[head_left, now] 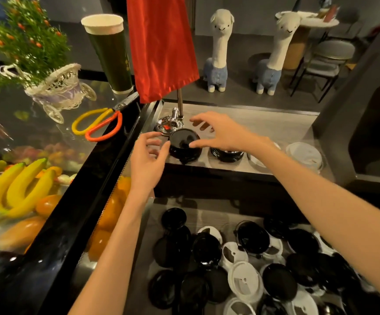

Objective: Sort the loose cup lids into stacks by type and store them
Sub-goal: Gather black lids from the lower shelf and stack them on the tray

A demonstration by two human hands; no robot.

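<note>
We see both hands, left and right, fingers spread and relaxed, touching the black lid stack on the shelf.

— A drinks café, surely?
— Yes: a tall green paper cup, heaps of black and white plastic cup lids, glass-fronted fruit display case, round customer table beyond.

left hand bare | right hand bare | forearms unsleeved, no jewellery
</note>
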